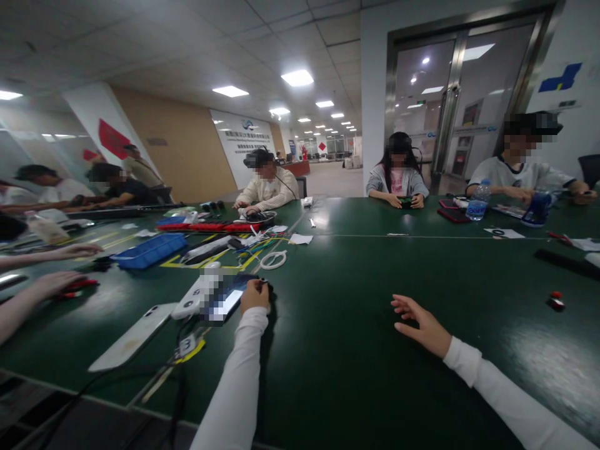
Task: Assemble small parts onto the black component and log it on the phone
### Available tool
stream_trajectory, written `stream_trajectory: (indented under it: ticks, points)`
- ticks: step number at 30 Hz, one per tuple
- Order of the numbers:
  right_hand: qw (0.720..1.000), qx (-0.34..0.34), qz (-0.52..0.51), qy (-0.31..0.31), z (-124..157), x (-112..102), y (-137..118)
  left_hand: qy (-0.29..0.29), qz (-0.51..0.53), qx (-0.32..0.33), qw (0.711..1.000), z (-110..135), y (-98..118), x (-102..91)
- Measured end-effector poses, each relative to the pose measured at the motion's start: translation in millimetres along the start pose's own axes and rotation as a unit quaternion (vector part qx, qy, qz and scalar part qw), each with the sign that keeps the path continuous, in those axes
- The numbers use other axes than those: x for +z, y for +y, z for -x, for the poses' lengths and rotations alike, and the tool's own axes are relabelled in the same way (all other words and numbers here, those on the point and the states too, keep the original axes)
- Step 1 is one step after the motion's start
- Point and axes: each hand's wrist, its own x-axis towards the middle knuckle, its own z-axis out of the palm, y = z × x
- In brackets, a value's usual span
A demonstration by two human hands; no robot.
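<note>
My left hand [255,296] is over the green table [337,350], its fingers closed in a pinch. A small, dark bit shows at the fingertips, but I cannot make out what it is. Just left of that hand lies a phone with a lit screen [225,305], partly blurred out, beside a white device with round dark spots [191,299]. Above the table on the right, my right hand [424,325] is open and holds nothing, thumb and fingers apart. A small red and dark object [556,301] sits farther right.
At left lie a white phone [134,337], a blue tray [149,251], a coiled white cable [273,260] and a black cable [179,381]. A water bottle [478,200] stands at back right. Several people sit around; a co-worker's hand [59,284] rests at far left.
</note>
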Motion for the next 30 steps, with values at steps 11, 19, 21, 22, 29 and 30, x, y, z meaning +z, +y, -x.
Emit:
stream_trajectory:
  ticks: [11, 19, 21, 22, 29, 30]
  points:
    - [1.0, 0.002, 0.01, -0.005, 1.2, 0.0, 3.9, 0.075, 0.08, -0.111, 0.988, -0.1, -8.1, -3.9]
    - [1.0, -0.011, 0.003, 0.003, 0.3, 2.1, 9.4, 0.042, 0.025, -0.022, 0.999, 2.2, -8.0, -5.4]
    - [1.0, -0.011, 0.001, 0.001, 0.6, 2.0, 8.7, 0.038, 0.015, -0.002, 0.999, 1.4, -8.4, -5.1]
    - [1.0, -0.01, 0.001, 0.0, 0.8, 1.8, 8.0, 0.037, 0.01, 0.005, 0.999, 0.7, -8.8, -4.6]
    - [1.0, -0.006, 0.009, -0.001, 0.8, 1.8, 5.8, 0.039, 0.002, 0.009, 0.999, -4.5, -15.2, 1.9]
    - [1.0, -0.005, 0.009, -0.002, 0.7, 2.0, 6.3, 0.04, 0.001, 0.009, 0.999, -4.9, -16.0, 2.8]
